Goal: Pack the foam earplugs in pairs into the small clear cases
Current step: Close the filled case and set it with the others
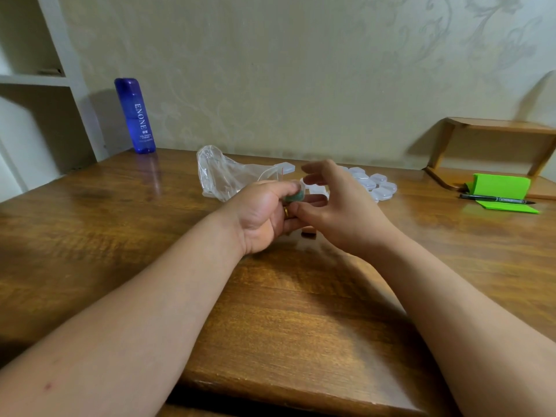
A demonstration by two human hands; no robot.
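Bare forearms, 2 of them, reach from the bottom edge over the wooden table (301,296) and meet near its middle. The left hand (264,212) is turned palm inward, with its thumb and curled fingers pinching a dark green earplug (293,196) at the fingertips. Blur hides whether it is 1 plug or 2, and whether a case is around it. A gold ring (287,212) shows on one of that hand's fingers.

The right hand (340,206) hovers just beside it, fingers spread loose and wide, holding nothing. Its thumb lies against the left hand's fingers, close under the earplug.

Behind the right hand, a cluster of small clear cases (376,185) lies on the table, partly hidden by the fingers, and 1 more sits apart, nearer the bag. The crumpled clear bag (222,173) lies just behind the left hand, with a red strip at its mouth.

At the back left a blue bottle (137,115) stands upright near the wall. Well off to the right lies a green pad (499,188) with a black pen (496,200) across it, beside a low wooden shelf (496,126).
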